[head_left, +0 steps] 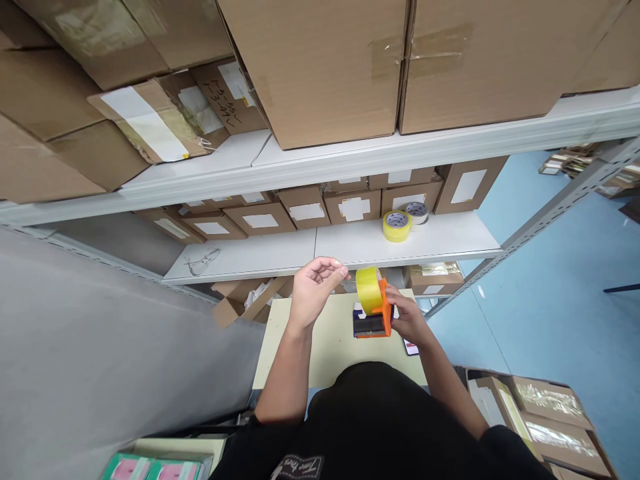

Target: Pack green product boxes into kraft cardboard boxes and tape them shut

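Note:
My right hand (407, 319) grips an orange and dark blue tape dispenser (386, 310) from its right side. A roll of yellow packing tape (369, 291) sits on the dispenser, its flat outer face turned up toward me. Just left of the roll, my left hand (320, 283) is closed, thumb and forefinger pinched on what looks like the thin free end of the tape. Below both hands lies a pale yellow tabletop (310, 350). A phone (411, 347) rests on it, partly hidden under my right forearm.
On the white shelf (280, 257) ahead stand a yellow tape roll (397, 227), a clear one (417, 212) and several labelled cartons (307, 210). Large boxes (325, 73) fill the shelf above. An opened carton (250, 297) is behind the table; packed boxes (550, 407) stand at lower right.

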A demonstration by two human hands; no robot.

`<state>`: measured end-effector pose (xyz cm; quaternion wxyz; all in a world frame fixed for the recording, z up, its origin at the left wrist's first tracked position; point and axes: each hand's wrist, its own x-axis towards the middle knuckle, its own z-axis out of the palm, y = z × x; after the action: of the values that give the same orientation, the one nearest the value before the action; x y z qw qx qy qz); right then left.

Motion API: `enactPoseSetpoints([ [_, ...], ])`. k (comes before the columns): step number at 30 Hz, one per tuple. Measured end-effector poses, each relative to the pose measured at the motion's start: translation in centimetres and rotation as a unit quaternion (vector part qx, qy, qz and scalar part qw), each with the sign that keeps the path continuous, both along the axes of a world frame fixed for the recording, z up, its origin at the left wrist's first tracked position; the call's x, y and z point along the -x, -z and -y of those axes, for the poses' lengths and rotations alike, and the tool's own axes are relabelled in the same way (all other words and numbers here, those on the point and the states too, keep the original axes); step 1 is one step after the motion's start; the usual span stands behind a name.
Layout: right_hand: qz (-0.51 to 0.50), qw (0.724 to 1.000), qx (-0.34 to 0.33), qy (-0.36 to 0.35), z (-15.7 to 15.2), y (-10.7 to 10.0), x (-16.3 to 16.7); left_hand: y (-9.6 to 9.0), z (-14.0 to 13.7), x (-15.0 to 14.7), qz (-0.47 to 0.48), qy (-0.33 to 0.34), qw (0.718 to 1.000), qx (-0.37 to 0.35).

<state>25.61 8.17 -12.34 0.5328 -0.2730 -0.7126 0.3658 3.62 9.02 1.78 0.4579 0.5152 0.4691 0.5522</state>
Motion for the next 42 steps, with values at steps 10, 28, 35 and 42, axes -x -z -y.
enactPoseSetpoints([
  [10, -0.007, 0.999, 0.039, -0.004, 0.0, 0.2, -0.1, -0.1, 1.6, -0.6, 0.012, 0.039, 0.999, -0.015],
  [28, 0.036, 0.997, 0.067, 0.001, -0.4, -0.1, 1.2, -1.2, 2.7, -0.9, -0.09, -0.035, 0.985, -0.141],
  [35, 0.03, 0.995, 0.089, 0.035, -0.8, 1.1, 1.3, -2.0, 2.4, -0.4, -0.084, -0.072, 0.971, -0.213],
  [42, 0.033, 0.991, 0.128, 0.02, -0.8, 3.0, 2.0, -2.6, 2.1, 0.3, -0.119, -0.034, 0.953, -0.278],
])
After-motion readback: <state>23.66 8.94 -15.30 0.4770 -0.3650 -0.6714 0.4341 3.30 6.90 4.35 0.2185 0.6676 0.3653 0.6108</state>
